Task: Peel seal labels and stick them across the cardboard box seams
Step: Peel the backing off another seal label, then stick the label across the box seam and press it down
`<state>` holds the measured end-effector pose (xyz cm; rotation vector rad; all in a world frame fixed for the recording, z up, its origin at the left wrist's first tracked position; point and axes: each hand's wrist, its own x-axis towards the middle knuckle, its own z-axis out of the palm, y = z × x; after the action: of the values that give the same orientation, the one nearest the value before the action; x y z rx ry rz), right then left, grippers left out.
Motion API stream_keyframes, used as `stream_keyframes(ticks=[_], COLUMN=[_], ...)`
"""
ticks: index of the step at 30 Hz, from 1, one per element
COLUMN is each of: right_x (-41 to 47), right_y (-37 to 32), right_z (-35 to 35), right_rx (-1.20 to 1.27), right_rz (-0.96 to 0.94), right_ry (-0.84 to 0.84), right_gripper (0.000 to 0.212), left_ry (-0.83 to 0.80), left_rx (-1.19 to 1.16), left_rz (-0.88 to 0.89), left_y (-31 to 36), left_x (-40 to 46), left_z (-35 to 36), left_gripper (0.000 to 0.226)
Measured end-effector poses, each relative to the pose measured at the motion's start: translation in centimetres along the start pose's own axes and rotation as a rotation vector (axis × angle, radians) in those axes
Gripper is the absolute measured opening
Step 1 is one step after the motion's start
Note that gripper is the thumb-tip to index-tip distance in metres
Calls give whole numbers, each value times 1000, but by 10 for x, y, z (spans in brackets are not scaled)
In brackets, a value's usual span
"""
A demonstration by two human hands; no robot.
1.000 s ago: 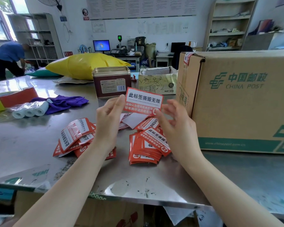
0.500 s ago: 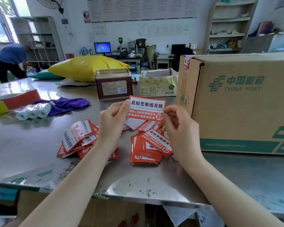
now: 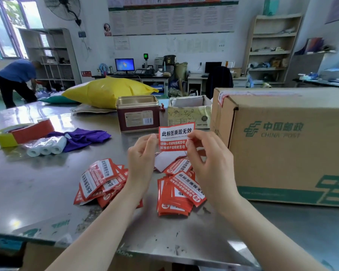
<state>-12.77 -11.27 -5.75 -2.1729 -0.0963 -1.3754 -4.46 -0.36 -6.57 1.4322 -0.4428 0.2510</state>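
Head view: above a steel worktop (image 3: 37, 182), the left hand (image 3: 143, 159) and right hand (image 3: 207, 163) each pinch a side edge of a red seal label (image 3: 174, 136). Beside them stands a closed cardboard box (image 3: 292, 153). Behind, an open tin (image 3: 138, 113) and small carton (image 3: 188, 114), contents unseen.

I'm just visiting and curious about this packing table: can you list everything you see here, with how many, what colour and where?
seal label: one, red and white, held up between both hands
loose labels: one heap, red and white, table left of centre
stacked labels: one pile, red, under the right hand
cardboard box: one, brown with green print, right
tin: one, dark red with gold rim, behind the label
small box: one, pale, open, beside the tin
cloth: one, purple, left
paper rolls: three, white, wrapped, left
tape rolls: two, yellow and red, far left
left hand: pinches label's left edge
right hand: pinches label's right edge
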Motion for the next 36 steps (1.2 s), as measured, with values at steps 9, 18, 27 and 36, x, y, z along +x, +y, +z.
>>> stream_keyframes(ticks=[9, 18, 27, 36], right_x=[84, 147, 156, 152], right_y=[-23, 10, 101, 133], right_z=[-43, -142, -211, -232], right_rx=[57, -21, -42, -8], right_rz=[13, 162, 501, 716], right_ry=[92, 227, 218, 92], right_gripper=[15, 5, 7, 7], left_ry=[-39, -323, -657, -796], left_rx=[-76, 73, 517, 915], left_rz=[127, 174, 266, 237], left_y=[66, 133, 157, 141], left_x=[27, 42, 44, 37], left_z=[43, 127, 216, 228], left_gripper=[16, 23, 38, 38])
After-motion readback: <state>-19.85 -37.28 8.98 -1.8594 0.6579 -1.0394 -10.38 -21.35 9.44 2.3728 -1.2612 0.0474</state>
